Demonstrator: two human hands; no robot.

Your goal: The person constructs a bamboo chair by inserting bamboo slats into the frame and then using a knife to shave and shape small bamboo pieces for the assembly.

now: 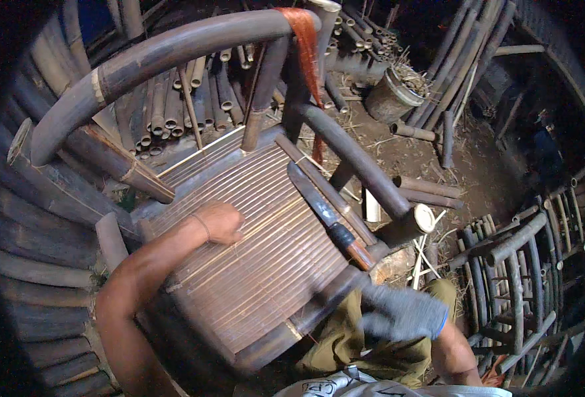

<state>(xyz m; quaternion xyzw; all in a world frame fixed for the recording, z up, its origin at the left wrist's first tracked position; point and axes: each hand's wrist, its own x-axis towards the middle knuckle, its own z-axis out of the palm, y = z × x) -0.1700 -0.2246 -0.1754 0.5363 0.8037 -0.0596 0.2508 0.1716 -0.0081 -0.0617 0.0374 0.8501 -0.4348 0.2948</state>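
Observation:
A bamboo chair with a slatted seat (259, 264) and a curved dark back rail (186, 49) fills the middle of the view. My left hand (221, 223), bare and closed, rests on the slats left of centre; what its curled fingers hold, if anything, is hidden. My right hand (401, 312), in a grey-blue knit glove, is beside the seat's front right corner, over my knee. Motion smears its fingers. A big knife (319, 205) with a dark blade and wooden handle lies along the seat's right side.
An orange strip (305, 56) hangs from the back rail. Cut bamboo tubes (166, 112) are stacked behind the chair. A bucket of shavings (395, 96) stands at the back right. Bamboo frames (517, 284) lie at the right, and pale strips (427, 255) near the chair's armrest.

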